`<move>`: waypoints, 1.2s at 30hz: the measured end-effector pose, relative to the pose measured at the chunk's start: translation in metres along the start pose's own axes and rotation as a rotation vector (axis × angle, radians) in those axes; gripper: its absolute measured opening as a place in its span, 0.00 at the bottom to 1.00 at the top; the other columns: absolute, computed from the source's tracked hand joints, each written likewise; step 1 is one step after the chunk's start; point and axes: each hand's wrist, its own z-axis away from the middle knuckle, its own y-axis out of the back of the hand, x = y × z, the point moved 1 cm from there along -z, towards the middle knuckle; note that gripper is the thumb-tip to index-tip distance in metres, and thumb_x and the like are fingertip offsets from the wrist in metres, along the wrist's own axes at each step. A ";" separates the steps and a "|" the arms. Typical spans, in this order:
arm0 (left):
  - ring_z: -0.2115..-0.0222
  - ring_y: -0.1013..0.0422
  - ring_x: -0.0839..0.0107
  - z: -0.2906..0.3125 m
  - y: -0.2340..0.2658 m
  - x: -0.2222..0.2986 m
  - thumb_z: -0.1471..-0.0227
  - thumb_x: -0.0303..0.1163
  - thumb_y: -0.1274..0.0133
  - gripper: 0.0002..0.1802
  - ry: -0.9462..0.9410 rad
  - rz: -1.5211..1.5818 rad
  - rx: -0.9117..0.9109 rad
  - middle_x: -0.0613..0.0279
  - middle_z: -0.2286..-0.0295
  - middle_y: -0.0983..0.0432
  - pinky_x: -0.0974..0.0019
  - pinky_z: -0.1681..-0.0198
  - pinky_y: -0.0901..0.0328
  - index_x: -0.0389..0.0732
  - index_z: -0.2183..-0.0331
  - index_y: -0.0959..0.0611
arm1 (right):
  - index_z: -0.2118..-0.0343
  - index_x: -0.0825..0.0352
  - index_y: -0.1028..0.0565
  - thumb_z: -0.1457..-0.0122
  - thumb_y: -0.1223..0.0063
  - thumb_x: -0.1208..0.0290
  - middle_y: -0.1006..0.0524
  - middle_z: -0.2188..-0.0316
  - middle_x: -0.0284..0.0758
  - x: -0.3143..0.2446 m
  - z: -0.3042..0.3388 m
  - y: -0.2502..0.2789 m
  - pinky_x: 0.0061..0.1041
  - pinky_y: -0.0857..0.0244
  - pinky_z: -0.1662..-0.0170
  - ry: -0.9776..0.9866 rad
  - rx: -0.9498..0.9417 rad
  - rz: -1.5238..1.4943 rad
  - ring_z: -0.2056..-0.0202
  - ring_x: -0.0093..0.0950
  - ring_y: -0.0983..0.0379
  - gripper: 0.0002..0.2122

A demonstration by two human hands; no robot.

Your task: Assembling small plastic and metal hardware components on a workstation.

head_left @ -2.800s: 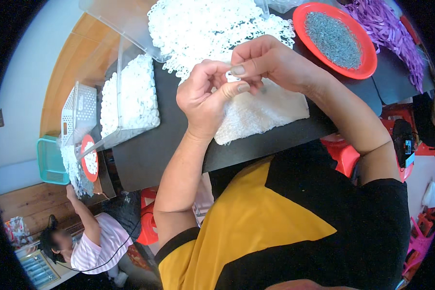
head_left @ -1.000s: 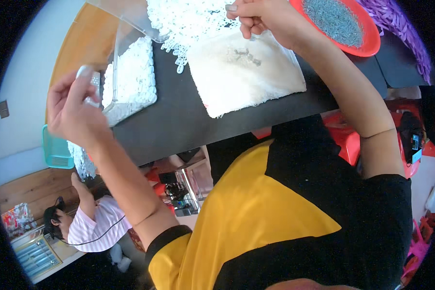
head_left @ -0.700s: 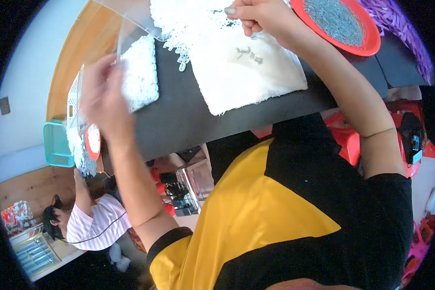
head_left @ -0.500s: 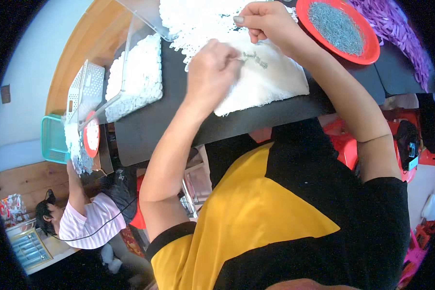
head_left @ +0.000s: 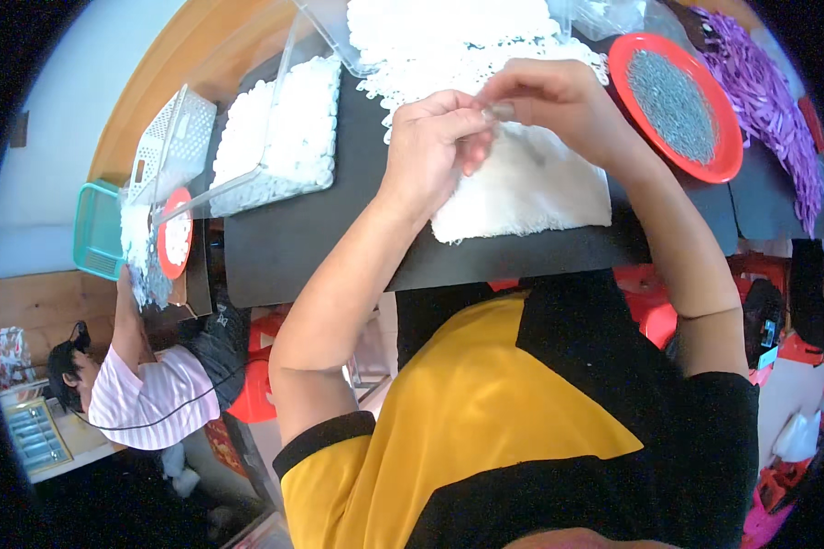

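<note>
My left hand (head_left: 430, 151) and my right hand (head_left: 563, 105) meet above a folded white cloth (head_left: 522, 206) on the dark table. Fingers of both are pinched together at one spot; what they hold there is too small and blurred to name. A faint dark patch of small pieces shows on the cloth just under my right hand. Beyond the hands spreads a heap of small white plastic pieces (head_left: 449, 59). To the right of my right hand stands a red plate (head_left: 730, 163) full of small grey metal pieces (head_left: 673, 105).
Purple strips (head_left: 764, 105) lie at the far right. On the left, white pieces (head_left: 279, 137) are stacked near clear plastic walls. Farther left are a white perforated basket (head_left: 176, 137), a teal basket (head_left: 87, 238), another red plate (head_left: 185, 261) and a seated co-worker (head_left: 151, 393).
My hands, apart before, have come together over the cloth. The small metal pieces on the cloth are now mostly covered by my right hand. The whole view has shifted a little.
</note>
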 end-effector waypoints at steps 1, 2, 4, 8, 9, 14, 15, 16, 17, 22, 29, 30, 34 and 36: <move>0.86 0.37 0.76 -0.001 0.003 0.000 0.50 0.29 0.44 0.08 -0.009 0.005 0.007 0.64 0.83 0.30 0.74 0.82 0.44 0.34 0.74 0.23 | 0.65 0.69 0.21 0.47 0.43 0.75 0.22 0.74 0.28 -0.003 -0.001 -0.002 0.17 0.36 0.65 0.022 -0.038 0.033 0.70 0.15 0.29 0.07; 0.85 0.37 0.75 -0.002 0.006 -0.003 0.49 0.29 0.45 0.09 0.036 0.081 -0.016 0.62 0.82 0.29 0.74 0.82 0.44 0.33 0.73 0.24 | 0.63 0.70 0.22 0.48 0.50 0.84 0.23 0.69 0.30 -0.009 0.000 0.002 0.15 0.36 0.61 -0.045 -0.097 0.116 0.65 0.16 0.29 0.10; 0.84 0.37 0.74 -0.003 0.006 -0.003 0.49 0.29 0.46 0.08 0.129 0.172 -0.045 0.60 0.78 0.28 0.73 0.83 0.44 0.33 0.71 0.24 | 0.63 0.70 0.22 0.48 0.49 0.84 0.23 0.69 0.30 -0.004 0.001 0.003 0.16 0.36 0.62 -0.087 -0.087 0.085 0.66 0.15 0.30 0.10; 0.84 0.36 0.73 -0.002 0.014 -0.002 0.49 0.29 0.46 0.09 0.179 0.217 -0.079 0.60 0.78 0.28 0.73 0.83 0.43 0.33 0.71 0.24 | 0.65 0.69 0.22 0.47 0.45 0.79 0.23 0.72 0.28 -0.008 -0.002 -0.003 0.16 0.36 0.67 -0.161 -0.072 0.043 0.71 0.15 0.30 0.07; 0.83 0.36 0.74 -0.002 0.014 -0.002 0.49 0.29 0.46 0.08 0.204 0.238 -0.089 0.62 0.78 0.28 0.74 0.83 0.43 0.34 0.71 0.24 | 0.66 0.68 0.21 0.47 0.44 0.76 0.22 0.74 0.27 -0.007 -0.002 -0.003 0.17 0.35 0.68 -0.170 -0.071 0.035 0.71 0.14 0.30 0.06; 0.82 0.30 0.66 0.005 0.019 0.011 0.49 0.28 0.48 0.06 0.188 -0.252 0.053 0.57 0.79 0.26 0.66 0.81 0.39 0.34 0.71 0.23 | 0.69 0.69 0.24 0.47 0.46 0.76 0.25 0.76 0.26 0.015 0.000 -0.004 0.18 0.36 0.68 -0.169 -0.002 -0.047 0.73 0.16 0.31 0.05; 0.80 0.29 0.59 0.007 0.027 0.017 0.50 0.29 0.48 0.07 -0.106 -0.964 0.129 0.51 0.79 0.26 0.59 0.78 0.37 0.34 0.72 0.24 | 0.69 0.70 0.24 0.48 0.47 0.76 0.26 0.77 0.26 0.016 -0.001 -0.002 0.19 0.36 0.68 -0.122 0.066 -0.003 0.73 0.16 0.31 0.05; 0.78 0.27 0.51 0.009 0.034 0.021 0.50 0.29 0.49 0.08 -0.432 -1.663 0.196 0.46 0.79 0.25 0.53 0.75 0.35 0.33 0.72 0.24 | 0.69 0.70 0.24 0.48 0.47 0.76 0.26 0.77 0.26 0.019 -0.001 0.000 0.19 0.36 0.68 -0.125 0.074 -0.005 0.73 0.16 0.31 0.05; 0.71 0.27 0.44 0.004 0.043 0.023 0.51 0.31 0.50 0.11 -0.203 -1.682 0.304 0.39 0.77 0.25 0.47 0.66 0.35 0.31 0.73 0.25 | 0.69 0.70 0.25 0.48 0.48 0.76 0.26 0.77 0.26 0.021 -0.002 0.004 0.19 0.36 0.68 -0.133 0.081 0.043 0.73 0.17 0.32 0.05; 0.70 0.27 0.44 -0.016 0.070 0.012 0.52 0.33 0.48 0.12 -0.109 -1.668 0.302 0.39 0.75 0.25 0.49 0.65 0.34 0.32 0.72 0.25 | 0.70 0.68 0.25 0.49 0.48 0.74 0.26 0.79 0.31 0.022 0.000 -0.005 0.23 0.37 0.69 -0.262 -0.004 0.148 0.74 0.20 0.31 0.05; 0.76 0.26 0.62 -0.090 0.067 0.014 0.54 0.28 0.45 0.14 -0.234 -1.290 0.206 0.52 0.76 0.23 0.60 0.72 0.33 0.29 0.65 0.22 | 0.71 0.68 0.28 0.48 0.47 0.76 0.31 0.83 0.32 0.031 0.002 -0.015 0.22 0.40 0.73 0.032 0.004 0.467 0.79 0.21 0.35 0.03; 0.76 0.26 0.63 -0.091 0.054 0.024 0.57 0.27 0.42 0.15 -0.128 -0.939 0.188 0.52 0.77 0.23 0.62 0.71 0.32 0.29 0.66 0.22 | 0.71 0.69 0.28 0.47 0.47 0.76 0.31 0.83 0.32 0.033 0.001 -0.015 0.23 0.40 0.73 0.067 0.015 0.487 0.79 0.23 0.34 0.03; 0.79 0.30 0.71 -0.081 0.025 0.020 0.59 0.25 0.41 0.13 -0.295 -0.746 0.180 0.59 0.79 0.25 0.67 0.74 0.34 0.33 0.67 0.21 | 0.72 0.69 0.28 0.47 0.47 0.75 0.32 0.84 0.33 0.022 0.001 -0.009 0.23 0.41 0.73 -0.095 0.025 0.405 0.79 0.22 0.36 0.04; 0.77 0.28 0.64 -0.071 0.022 0.004 0.60 0.26 0.40 0.13 -0.499 -0.992 0.183 0.54 0.76 0.25 0.63 0.71 0.34 0.34 0.68 0.20 | 0.72 0.69 0.28 0.48 0.47 0.75 0.32 0.84 0.31 0.023 -0.001 -0.005 0.22 0.42 0.74 -0.092 0.052 0.418 0.79 0.19 0.37 0.04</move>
